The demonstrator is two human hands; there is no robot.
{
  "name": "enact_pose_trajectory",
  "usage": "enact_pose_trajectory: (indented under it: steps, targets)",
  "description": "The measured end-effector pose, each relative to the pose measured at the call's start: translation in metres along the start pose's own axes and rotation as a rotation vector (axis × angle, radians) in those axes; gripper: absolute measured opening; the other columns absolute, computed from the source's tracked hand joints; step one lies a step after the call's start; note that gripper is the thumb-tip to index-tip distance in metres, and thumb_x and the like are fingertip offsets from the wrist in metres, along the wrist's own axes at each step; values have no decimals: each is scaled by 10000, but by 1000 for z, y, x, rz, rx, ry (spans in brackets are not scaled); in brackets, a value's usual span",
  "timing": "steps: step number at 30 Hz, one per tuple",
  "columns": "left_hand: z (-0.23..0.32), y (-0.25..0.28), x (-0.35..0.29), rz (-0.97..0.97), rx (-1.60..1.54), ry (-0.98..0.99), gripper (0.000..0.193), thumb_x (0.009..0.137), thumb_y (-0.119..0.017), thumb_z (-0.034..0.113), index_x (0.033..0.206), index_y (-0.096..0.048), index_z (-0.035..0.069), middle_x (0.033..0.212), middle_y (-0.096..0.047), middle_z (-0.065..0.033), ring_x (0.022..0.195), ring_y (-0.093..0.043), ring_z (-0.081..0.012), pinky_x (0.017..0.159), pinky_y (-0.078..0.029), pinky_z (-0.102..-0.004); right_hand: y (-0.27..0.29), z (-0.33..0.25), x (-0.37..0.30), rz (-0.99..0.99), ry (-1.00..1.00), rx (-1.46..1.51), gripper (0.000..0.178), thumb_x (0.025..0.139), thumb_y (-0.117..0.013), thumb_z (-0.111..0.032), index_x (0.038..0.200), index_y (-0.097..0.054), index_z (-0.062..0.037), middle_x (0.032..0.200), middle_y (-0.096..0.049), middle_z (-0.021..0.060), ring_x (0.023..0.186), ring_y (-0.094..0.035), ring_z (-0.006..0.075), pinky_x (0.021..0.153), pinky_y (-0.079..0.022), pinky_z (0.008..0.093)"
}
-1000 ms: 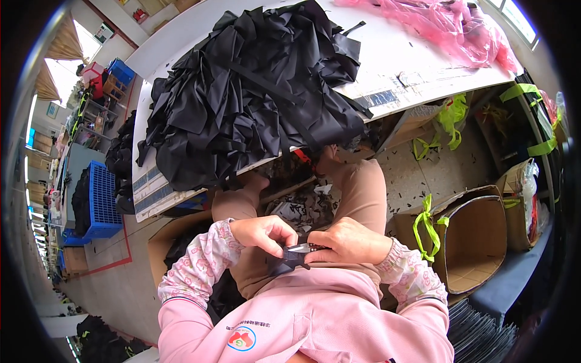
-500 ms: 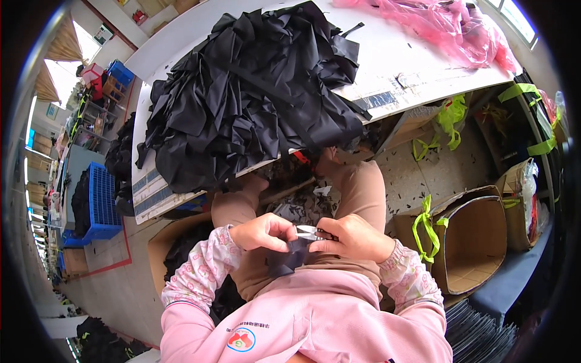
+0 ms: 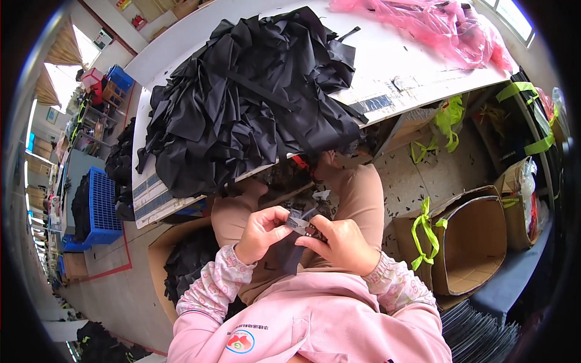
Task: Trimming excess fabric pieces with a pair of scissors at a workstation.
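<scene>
Above my lap, my left hand (image 3: 261, 235) pinches the upper edge of a small dark fabric piece (image 3: 283, 254), which hangs down between my thighs. Closed around a small pair of metal snips (image 3: 297, 224), my right hand (image 3: 346, 242) sits just to the right of it. The blades point left, at the fabric edge beside my left fingertips. Whether they touch the cloth, I cannot tell. In front of me a big heap of black fabric pieces (image 3: 242, 103) covers much of the white table (image 3: 387, 72) and hangs over its near edge.
Pink plastic film (image 3: 423, 30) lies at the table's far right. An open cardboard box (image 3: 475, 242) with green ties stands to my right; another box (image 3: 158, 257) holding black cloth is at my left. Blue crates (image 3: 104, 209) stand farther left. Dark scraps litter the floor.
Both hands have shifted slightly, the left rising and turning more upright. The snips have tilted from nearly level to slanting up toward the left. The dark fabric piece remains in my left fingers.
</scene>
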State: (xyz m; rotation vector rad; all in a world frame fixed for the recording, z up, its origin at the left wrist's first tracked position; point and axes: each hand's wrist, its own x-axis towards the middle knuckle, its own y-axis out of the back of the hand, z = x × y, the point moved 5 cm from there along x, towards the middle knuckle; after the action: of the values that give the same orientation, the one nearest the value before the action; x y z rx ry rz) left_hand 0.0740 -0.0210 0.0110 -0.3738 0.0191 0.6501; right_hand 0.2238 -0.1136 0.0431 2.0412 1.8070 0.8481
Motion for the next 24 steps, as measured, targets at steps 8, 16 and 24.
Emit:
enact_pose_trajectory:
  steps: [8, 16, 24]
  targets:
    - [0, -3, -1, -30, 34, 5, 142, 889, -593, -18, 1029, -616, -29, 996, -617, -26, 928, -581, -94, 868, -471, -249, 1, 9, -2, -99, -90, 213, 368, 817, -743, -322, 872, -558, -8, 585, -555, 150, 519, -575, 342, 479, -433, 392]
    - [4, -8, -3, 10, 69, -9, 160, 871, -598, -54, 1026, -597, -15, 987, -600, -17, 917, -560, -76, 851, -468, -237, 3, -3, 3, -19, 35, -27, 353, 858, -682, -360, 784, -526, -52, 576, -584, 113, 508, -599, 314, 464, -474, 395]
    - [16, 13, -11, 64, 315, -29, 130, 849, -629, -31, 976, -602, -19, 951, -593, -12, 879, -546, -74, 796, -465, -227, 5, 5, 1, -44, -26, 2, 335, 848, -705, -318, 841, -548, -22, 606, -591, 147, 548, -598, 356, 492, -457, 412]
